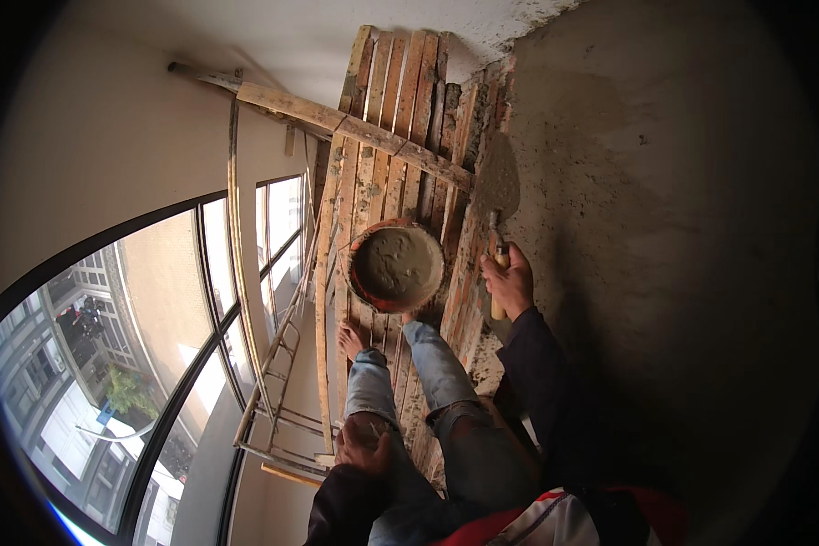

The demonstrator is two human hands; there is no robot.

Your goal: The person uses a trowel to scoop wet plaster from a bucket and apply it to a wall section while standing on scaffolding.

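Observation:
My right hand [511,280] is closed around the pale wooden handle of a trowel [498,182]. The trowel's broad pointed blade is grey with mortar and lies close against the wall at the right. My left hand [362,446] rests at my left knee, fingers loosely bent and apart, with no tool seen in it. Ahead of my feet a round reddish bucket [353,266], its rim crusted, stands on the planks and holds wet grey mortar [399,264].
Under me is a slatted wooden platform [396,86], spattered with mortar and crossed by a loose board [364,134]. Metal scaffold rails [282,364] stand at its left, beside a tall window [155,364]. The plastered wall [664,227] rises at the right, partly damp.

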